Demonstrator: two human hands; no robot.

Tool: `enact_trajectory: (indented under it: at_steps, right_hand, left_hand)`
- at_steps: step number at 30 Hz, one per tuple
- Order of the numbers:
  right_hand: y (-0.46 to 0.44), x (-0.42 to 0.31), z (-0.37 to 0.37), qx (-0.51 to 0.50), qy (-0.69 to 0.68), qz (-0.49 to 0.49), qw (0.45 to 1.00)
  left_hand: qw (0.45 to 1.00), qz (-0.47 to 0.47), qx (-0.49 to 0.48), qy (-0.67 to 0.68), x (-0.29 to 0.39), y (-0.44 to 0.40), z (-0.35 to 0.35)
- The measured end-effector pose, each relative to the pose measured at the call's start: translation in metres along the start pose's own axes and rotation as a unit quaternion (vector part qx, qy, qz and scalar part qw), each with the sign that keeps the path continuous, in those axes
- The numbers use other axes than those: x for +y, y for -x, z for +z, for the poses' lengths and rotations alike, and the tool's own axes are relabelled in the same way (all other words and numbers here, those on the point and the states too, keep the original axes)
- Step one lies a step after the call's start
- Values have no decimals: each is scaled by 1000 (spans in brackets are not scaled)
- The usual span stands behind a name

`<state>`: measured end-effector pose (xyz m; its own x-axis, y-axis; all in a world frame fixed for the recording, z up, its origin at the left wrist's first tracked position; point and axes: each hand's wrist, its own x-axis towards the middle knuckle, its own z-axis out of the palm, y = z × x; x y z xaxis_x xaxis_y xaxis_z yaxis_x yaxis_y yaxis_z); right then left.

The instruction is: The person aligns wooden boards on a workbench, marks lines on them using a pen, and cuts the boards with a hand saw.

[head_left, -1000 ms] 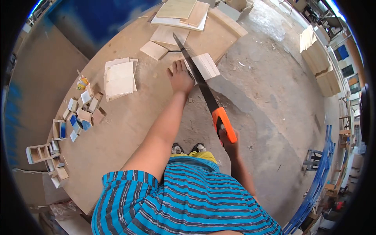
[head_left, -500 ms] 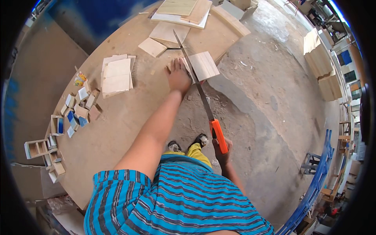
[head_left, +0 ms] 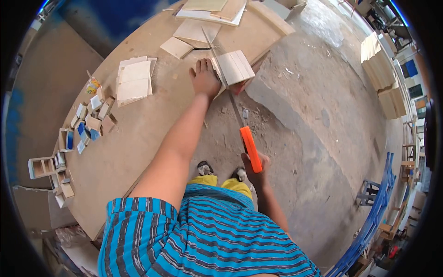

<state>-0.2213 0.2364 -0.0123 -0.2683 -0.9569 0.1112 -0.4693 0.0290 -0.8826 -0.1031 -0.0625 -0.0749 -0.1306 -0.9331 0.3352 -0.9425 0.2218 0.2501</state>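
Note:
My right hand (head_left: 256,167) is wrapped round the orange handle of a hand saw (head_left: 251,148). The saw's blade points up and away, lying across the left part of a pale wooden board (head_left: 235,67) at the table's edge. Flat beside the blade, my left hand (head_left: 205,79) presses down with its fingers spread, on the table side of the board. A small wooden piece (head_left: 176,47) and a larger thin panel (head_left: 196,30) lie beyond my left hand. What my left palm covers is hidden.
Thin panels (head_left: 134,81) are stacked on the table (head_left: 124,161). Small wooden boxes (head_left: 93,123) crowd its left edge. More boards (head_left: 212,11) lie at the far end. Blue metal frames (head_left: 374,217) and stacked wood (head_left: 378,64) stand at the right.
The saw has moved down and toward my body, and its handle now stands more upright. My left hand stays beside the board. The view has shifted slightly, and my feet stand farther apart.

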Motion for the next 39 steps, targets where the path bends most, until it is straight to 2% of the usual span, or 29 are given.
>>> enact_trajectory:
  at_steps: [3,6,9,12,14,16,21,24,27,30,31,34,39]
  right_hand:
    - [3,1,-6,-15,-11,-4,1000]
    - [-3,11,-18,-39,-40,-8,998]
    - [-10,33,-29,-66,-89,2,994]
    - [-14,58,-35,-66,-97,-24,993]
    - [-9,73,-31,-78,-69,-35,994]
    - [-5,73,-21,-63,-42,-100,992]
    - [-5,53,-17,-52,-64,-114,990]
    - [-1,58,-13,-62,-57,-120,989]
    - [-5,58,-21,-79,-101,-63,990]
    - [-16,51,-43,-103,-64,-43,992]
    - [-19,44,-51,-112,-108,12,988]
    - [-20,32,-55,-113,-95,36,988]
    - [-22,28,-33,-120,-18,-77,990]
  left_hand:
    - [1000,-12,-18,-3,4,5,-10]
    - [996,-53,-25,64,5,-2,-20]
    - [989,-101,28,107,12,-9,-11]
    - [987,-46,143,50,12,-8,1]
    - [987,-61,125,87,12,-7,0]
    - [987,-66,116,92,13,-6,-5]
    - [987,-34,148,59,13,-8,-3]
    - [992,-51,106,47,15,-7,-9]
    - [993,-76,90,24,19,-5,-13]
    - [992,-106,70,19,25,-5,-20]
    - [992,-106,70,16,26,-5,-21]
    - [992,-98,80,11,24,-6,-16]
    - [990,-67,119,16,16,-7,-3]
